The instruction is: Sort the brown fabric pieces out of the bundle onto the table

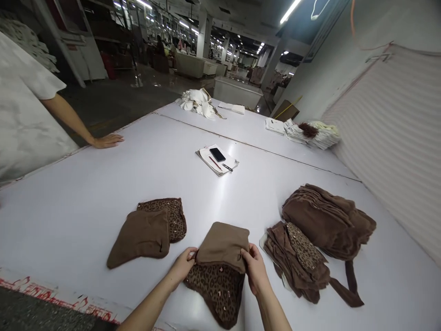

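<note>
Between my hands is a plain brown fabric piece (223, 243), lying partly over a leopard-print fabric piece (220, 287) that reaches toward me. My left hand (184, 264) pinches the brown piece at its left edge. On the opposite side, my right hand (254, 266) grips its right edge, thumb on top and fingers beneath. To the left rest another brown piece (141, 236) and, partly under it, a leopard-print piece (177, 218). A pile of brown and leopard-print pieces (298, 262) lies to the right of my right hand.
Behind that pile is a thick stack of brown fabric (324, 220), with a brown strip (349, 287) beside it. Papers (206, 158) bearing a phone (217, 154) and pens lie mid-table. A co-worker's hand (106, 140) leans on the left edge. White cloth (198, 102) is heaped at the far end.
</note>
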Tool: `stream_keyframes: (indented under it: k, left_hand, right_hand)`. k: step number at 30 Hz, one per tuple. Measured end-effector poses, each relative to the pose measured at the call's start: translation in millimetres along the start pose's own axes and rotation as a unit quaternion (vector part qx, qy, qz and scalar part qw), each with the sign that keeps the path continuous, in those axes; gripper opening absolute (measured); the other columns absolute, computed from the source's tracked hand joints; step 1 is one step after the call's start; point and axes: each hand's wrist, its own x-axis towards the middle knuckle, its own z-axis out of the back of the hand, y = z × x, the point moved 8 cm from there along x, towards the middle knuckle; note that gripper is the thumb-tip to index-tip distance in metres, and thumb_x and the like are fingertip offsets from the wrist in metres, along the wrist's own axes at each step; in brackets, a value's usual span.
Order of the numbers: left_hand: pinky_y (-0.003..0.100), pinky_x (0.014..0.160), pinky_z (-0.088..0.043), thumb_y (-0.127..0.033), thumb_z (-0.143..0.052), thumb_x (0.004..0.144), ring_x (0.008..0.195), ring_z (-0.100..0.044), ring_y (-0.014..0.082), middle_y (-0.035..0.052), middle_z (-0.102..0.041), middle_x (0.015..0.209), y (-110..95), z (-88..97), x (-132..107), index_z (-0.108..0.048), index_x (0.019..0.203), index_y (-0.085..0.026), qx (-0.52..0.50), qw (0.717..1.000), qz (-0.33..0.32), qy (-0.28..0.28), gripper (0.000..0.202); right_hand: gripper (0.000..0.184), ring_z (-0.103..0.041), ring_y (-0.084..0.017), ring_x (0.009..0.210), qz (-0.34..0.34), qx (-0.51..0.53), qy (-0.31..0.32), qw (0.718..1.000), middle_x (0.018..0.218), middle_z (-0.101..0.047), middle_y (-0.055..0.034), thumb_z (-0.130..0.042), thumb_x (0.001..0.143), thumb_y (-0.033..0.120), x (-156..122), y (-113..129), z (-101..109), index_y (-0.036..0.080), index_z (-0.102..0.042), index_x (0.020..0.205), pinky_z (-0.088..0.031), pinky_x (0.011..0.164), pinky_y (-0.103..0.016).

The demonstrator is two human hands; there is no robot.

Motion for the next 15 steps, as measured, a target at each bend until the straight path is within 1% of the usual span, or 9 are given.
stream_keyframes:
  k: [1, 2, 5, 7, 9, 11, 12, 13, 15]
  left_hand:
    - [0.029, 0.074, -0.047, -0.024, -0.049, 0.069, 0.080, -0.061, 0.0178, 0.0023, -0.065, 0.081, 1.4, 1.1, -0.5, -0.051, 0.115, -0.014, -0.001, 1.000, 0.004, 0.002, 0.047]
    - [0.029, 0.074, -0.047, -0.025, -0.049, 0.070, 0.081, -0.062, 0.0175, 0.0022, -0.065, 0.081, 1.8, 2.0, -1.4, -0.052, 0.114, -0.014, -0.002, 1.000, 0.007, 0.006, 0.045]
    - [0.029, 0.077, -0.048, -0.028, -0.050, 0.072, 0.087, -0.063, 0.0176, 0.0038, -0.066, 0.088, -1.6, 3.3, -5.6, -0.052, 0.113, -0.016, 0.004, 1.000, 0.010, 0.024, 0.043]
    - [0.030, 0.079, -0.048, -0.026, -0.049, 0.072, 0.091, -0.063, 0.0182, 0.0063, -0.067, 0.095, -4.9, 3.2, -9.6, -0.051, 0.115, -0.015, 0.021, 0.999, 0.010, 0.039, 0.044]
    - [0.030, 0.081, -0.049, -0.021, -0.050, 0.069, 0.097, -0.063, 0.0193, 0.0090, -0.067, 0.104, -8.1, 4.0, -14.6, -0.048, 0.121, -0.014, 0.051, 0.998, 0.006, 0.044, 0.052]
    - [0.030, 0.088, -0.047, -0.015, -0.052, 0.065, 0.107, -0.058, 0.0208, 0.0113, -0.062, 0.116, -13.0, 7.1, -20.4, -0.045, 0.125, -0.014, 0.097, 0.995, -0.009, 0.030, 0.061]
    - [0.031, 0.092, -0.044, -0.015, -0.053, 0.064, 0.112, -0.055, 0.0217, 0.0124, -0.059, 0.120, -16.9, 9.3, -23.3, -0.046, 0.125, -0.013, 0.125, 0.992, -0.022, 0.015, 0.061]
    - [0.032, 0.097, -0.041, -0.016, -0.052, 0.066, 0.116, -0.052, 0.0224, 0.0131, -0.056, 0.124, -21.8, 11.2, -26.0, -0.047, 0.124, -0.013, 0.155, 0.987, -0.038, -0.004, 0.058]
    - [0.034, 0.103, -0.034, -0.023, -0.047, 0.076, 0.119, -0.048, 0.0235, 0.0138, -0.052, 0.127, -33.2, 12.7, -29.4, -0.049, 0.121, -0.013, 0.211, 0.974, -0.072, -0.043, 0.047]
  right_hand:
    - [0.028, -0.060, -0.017, 0.079, 0.000, -0.014, -0.013, 1.000, 0.086, -0.067, 0.0015, -0.067, 0.066, 0.035, -7.4, -5.8, 7.5, 0.024, -0.056, 0.089, -0.047, 0.070, -0.026]
    - [0.029, -0.061, -0.018, 0.080, -0.013, -0.028, -0.031, 0.999, 0.087, -0.067, 0.0011, -0.068, 0.065, 0.035, -15.2, -17.5, 16.0, 0.024, -0.056, 0.090, -0.047, 0.070, -0.027]
    - [0.033, -0.063, -0.020, 0.073, -0.090, -0.041, -0.088, 0.991, 0.076, -0.066, 0.0007, -0.070, 0.057, 0.032, -36.0, -67.1, 38.3, 0.023, -0.053, 0.083, -0.049, 0.064, -0.030]
    - [0.035, -0.063, -0.021, 0.071, -0.116, -0.028, -0.099, 0.988, 0.073, -0.065, -0.0001, -0.070, 0.055, 0.033, -41.1, -87.5, 43.3, 0.023, -0.050, 0.082, -0.049, 0.061, -0.031]
    - [0.037, -0.064, -0.022, 0.074, -0.116, -0.014, -0.091, 0.989, 0.078, -0.066, -0.0017, -0.069, 0.057, 0.036, -38.3, -89.5, 41.3, 0.023, -0.049, 0.086, -0.050, 0.061, -0.032]
    - [0.040, -0.065, -0.022, 0.077, -0.115, -0.001, -0.075, 0.991, 0.084, -0.067, -0.0028, -0.070, 0.059, 0.037, -32.0, -80.2, 35.6, 0.023, -0.049, 0.091, -0.051, 0.062, -0.032]
    - [0.041, -0.065, -0.022, 0.079, -0.116, 0.004, -0.063, 0.991, 0.086, -0.068, -0.0031, -0.071, 0.060, 0.037, -29.0, -74.3, 31.7, 0.023, -0.049, 0.092, -0.051, 0.063, -0.033]
    - [0.042, -0.065, -0.022, 0.080, -0.119, 0.003, -0.051, 0.992, 0.088, -0.068, -0.0031, -0.071, 0.060, 0.037, -26.8, -68.9, 27.7, 0.023, -0.049, 0.093, -0.051, 0.064, -0.033]
    - [0.041, -0.066, -0.022, 0.081, -0.126, -0.014, -0.035, 0.991, 0.088, -0.067, -0.0022, -0.070, 0.061, 0.037, -25.7, -62.8, 22.0, 0.024, -0.049, 0.093, -0.052, 0.063, -0.033]
